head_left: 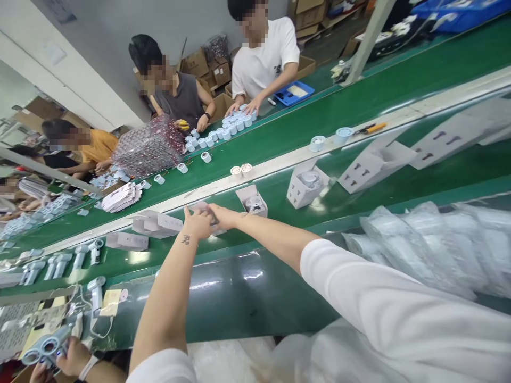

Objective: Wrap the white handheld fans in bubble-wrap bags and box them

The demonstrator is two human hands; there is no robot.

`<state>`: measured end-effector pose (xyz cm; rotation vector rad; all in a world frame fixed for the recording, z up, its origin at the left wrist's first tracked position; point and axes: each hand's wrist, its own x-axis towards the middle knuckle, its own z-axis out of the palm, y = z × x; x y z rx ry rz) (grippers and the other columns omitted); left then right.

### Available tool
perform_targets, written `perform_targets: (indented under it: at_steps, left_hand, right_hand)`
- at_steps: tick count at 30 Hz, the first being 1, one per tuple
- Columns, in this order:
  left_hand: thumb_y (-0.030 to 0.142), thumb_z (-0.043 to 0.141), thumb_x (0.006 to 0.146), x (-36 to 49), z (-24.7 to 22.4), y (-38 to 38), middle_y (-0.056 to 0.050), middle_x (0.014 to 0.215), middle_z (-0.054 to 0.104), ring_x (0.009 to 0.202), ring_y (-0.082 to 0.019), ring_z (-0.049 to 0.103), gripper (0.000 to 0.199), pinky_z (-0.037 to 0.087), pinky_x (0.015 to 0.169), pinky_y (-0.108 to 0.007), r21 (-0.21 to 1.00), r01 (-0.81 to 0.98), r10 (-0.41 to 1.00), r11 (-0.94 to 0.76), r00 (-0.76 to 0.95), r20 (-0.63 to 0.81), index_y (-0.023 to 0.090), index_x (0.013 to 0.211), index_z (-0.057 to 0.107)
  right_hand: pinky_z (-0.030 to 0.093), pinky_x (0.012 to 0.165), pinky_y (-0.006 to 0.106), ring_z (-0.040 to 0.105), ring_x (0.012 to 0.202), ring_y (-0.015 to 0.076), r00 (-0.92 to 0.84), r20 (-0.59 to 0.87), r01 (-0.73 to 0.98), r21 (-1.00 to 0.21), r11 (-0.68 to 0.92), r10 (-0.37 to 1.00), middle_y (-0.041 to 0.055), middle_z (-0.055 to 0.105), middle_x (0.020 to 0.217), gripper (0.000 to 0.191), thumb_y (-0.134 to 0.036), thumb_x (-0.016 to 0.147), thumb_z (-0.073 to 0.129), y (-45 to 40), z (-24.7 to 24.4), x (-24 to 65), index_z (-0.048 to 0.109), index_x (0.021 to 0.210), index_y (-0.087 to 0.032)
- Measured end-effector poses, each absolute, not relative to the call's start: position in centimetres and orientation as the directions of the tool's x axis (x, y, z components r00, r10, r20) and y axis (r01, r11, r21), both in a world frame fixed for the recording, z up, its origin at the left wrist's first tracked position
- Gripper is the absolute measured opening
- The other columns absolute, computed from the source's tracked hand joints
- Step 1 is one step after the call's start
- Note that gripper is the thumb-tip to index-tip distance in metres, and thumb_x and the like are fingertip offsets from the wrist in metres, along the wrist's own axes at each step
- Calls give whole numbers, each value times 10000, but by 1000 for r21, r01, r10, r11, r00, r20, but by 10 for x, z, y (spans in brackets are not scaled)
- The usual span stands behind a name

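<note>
Head cam: my L hand (pixel 197 223) & R hand (pixel 223 216) meet just on my side of the white rail (pixel 279 171). Fingers (pixel 203 208) are bunched, touching a small white carton (pixel 211 221), mostly hidden behind them; can't tell if they've got a firm hold. Open white box (pixel 251 201) sits by the rail, just R of my hands. Flat white cartons (pixel 155 223) lie L. Across the rail, a co-worker's hands (pixel 243 106) rest on white cups (pixel 233 125).
</note>
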<state>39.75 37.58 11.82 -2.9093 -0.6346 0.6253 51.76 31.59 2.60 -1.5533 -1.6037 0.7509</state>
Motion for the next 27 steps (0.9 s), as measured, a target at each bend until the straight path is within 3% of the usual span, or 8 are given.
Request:
perform_targets:
  at_steps: [6,11,13,15,18,21,23,27]
  left_hand:
    - [164,500,782,398,106,375,-160,1108,692,1247,-364,444,298,-13,996,-781,-423,327,495,-845,778,-388,223,984,712]
    - [168,398,849,397,104,367,-170,1189,647,1224,-361,450,363,-26,1000,-780,-419,285,431,-862,847,-311,195,1068,688]
    - [216,463,836,392,113,360,-160,1236,625,1251,-379,417,335,-11,1009,-773,-382,307,423,-872,865,-270,186,1102,665]
    - [251,511,818,385,123,346,-158,1290,593,1301,-397,360,351,30,1042,-739,-324,375,439,-868,886,-151,175,1134,644]
    - [321,491,845,383,121,302,-180,1247,613,1274,-391,408,354,186,1069,-649,-70,555,545,-829,829,122,143,1104,653]
    - [431,535,804,398,92,225,-136,1003,703,1004,-310,604,353,419,958,-495,468,583,680,-664,732,53,153,952,692]
    - [476,589,750,415,63,165,-87,906,712,895,-256,632,338,475,886,-414,745,536,657,-398,733,-176,178,862,701]
    - [513,706,669,446,26,63,-84,899,693,893,-218,631,407,483,858,-361,885,454,587,105,690,-424,172,890,687]
  right_hand:
    - [507,730,334,666,910,261,172,-46,624,-768,-145,984,139,628,1142,773,-208,752,654,291,63,501,301,1439,-208]
    - [474,650,274,652,779,198,75,133,652,-757,52,988,35,706,955,430,-373,834,595,174,114,558,529,1247,-270]
    - [467,758,330,632,927,241,273,203,744,-664,-73,941,72,688,1055,370,-437,867,548,99,125,607,583,1186,-255]
    - [436,851,423,574,1071,328,477,111,778,-515,-360,872,153,645,1139,489,-507,810,614,34,124,660,598,1186,-193]
    - [381,914,511,546,1100,402,584,-339,695,-262,-670,738,179,654,1085,675,-493,534,837,-18,100,719,654,1094,-164]
    - [411,888,440,585,1041,360,332,-723,744,-195,-639,607,112,662,1105,840,-360,288,912,-21,70,743,663,1071,-190]
    - [441,810,366,606,987,316,172,-792,792,-243,-560,586,85,658,1110,830,-370,284,899,-15,58,747,662,1057,-182]
    - [425,668,279,628,861,254,38,-702,818,-387,-426,711,35,675,927,602,-462,432,832,-20,63,751,665,938,-181]
